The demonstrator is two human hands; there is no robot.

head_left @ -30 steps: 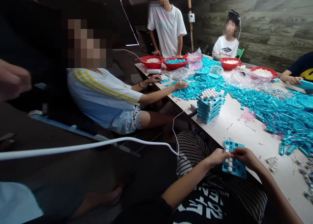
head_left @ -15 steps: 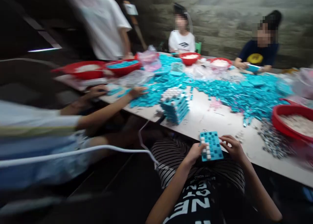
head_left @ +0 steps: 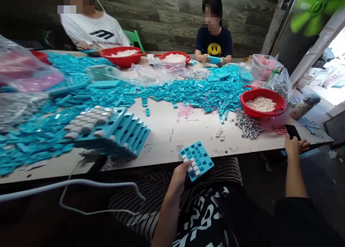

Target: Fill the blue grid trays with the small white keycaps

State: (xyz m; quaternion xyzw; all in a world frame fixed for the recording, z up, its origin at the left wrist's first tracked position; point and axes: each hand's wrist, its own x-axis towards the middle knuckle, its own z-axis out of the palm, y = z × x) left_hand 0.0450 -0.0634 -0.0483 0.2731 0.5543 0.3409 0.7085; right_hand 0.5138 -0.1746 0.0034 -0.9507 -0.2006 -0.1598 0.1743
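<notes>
A person seated at a long worktop [head_left: 167, 132] holds a blue grid tray [head_left: 196, 160] in the left hand [head_left: 180, 175], fingers clasped around its lower left corner, the tray tilted just off the near edge, above the lap. A few white caps [head_left: 193, 167] fill a short row of cells at the tray's near left side; the other cells are bare. The right hand [head_left: 295, 146] rests far to the right at the worktop's edge, fingers loosely curled and empty, just beside a dark phone [head_left: 292, 131].

To the left stands a stack of trays [head_left: 121, 132], the top one partly filled with white caps. Loose blue pieces [head_left: 199, 94] spread across the middle of the worktop. A red bowl [head_left: 262, 104] of white caps sits near the right end, with a heap of small grey parts [head_left: 249, 124] touching its near side. Two more red bowls [head_left: 122, 56] stand at the far side, where two other people sit, one holding a blue tray. A white cable [head_left: 81, 184] trails along the near edge.
</notes>
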